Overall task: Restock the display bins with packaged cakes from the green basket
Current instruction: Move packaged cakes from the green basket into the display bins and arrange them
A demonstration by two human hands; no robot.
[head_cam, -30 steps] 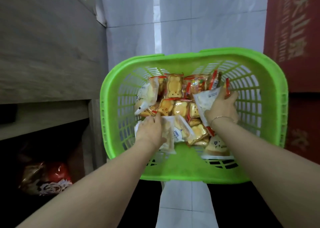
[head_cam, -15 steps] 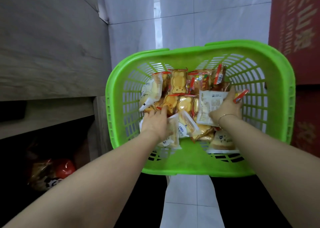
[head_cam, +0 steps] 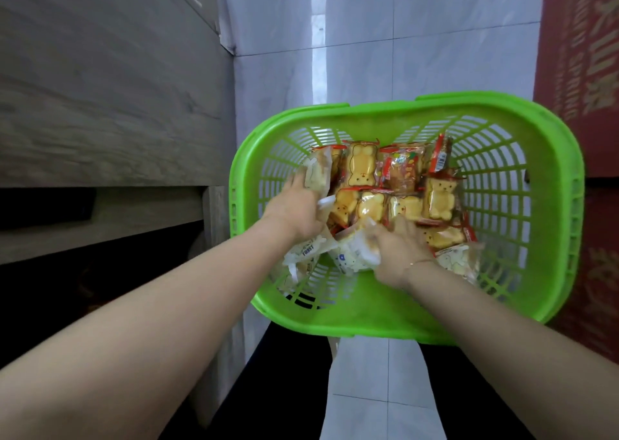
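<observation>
- Green plastic, slotted all round, the basket (head_cam: 502, 325) sat on the pale tiled floor (head_cam: 385, 54) just right of a grey wooden shelf unit (head_cam: 100, 88), likely so the cakes were within easy reach of the bins.
- The cakes (head_cam: 363, 205) lay heaped in the basket's left and middle; the right part showed bare mesh.
- Bear-shaped cakes in clear, red-edged wrappers filled the far rows, while white-wrapped packs (head_cam: 355, 258) lay nearest, so the two sorts could be gathered apart.
- The left hand (head_cam: 294, 212) lay palm down on a white pack at the heap's left edge, fingers curled onto it; whether it truly gripped, I could not tell, as blur hid the fingertips.
- The right hand (head_cam: 398, 248) pressed on the near white packs, fingers spread over them, seemingly scooping rather than pinching one.
- Both hands reaching in together suggested an armful was being collected.
- No display bin showed clearly; the dark space below the shelf at left hid its contents.
</observation>
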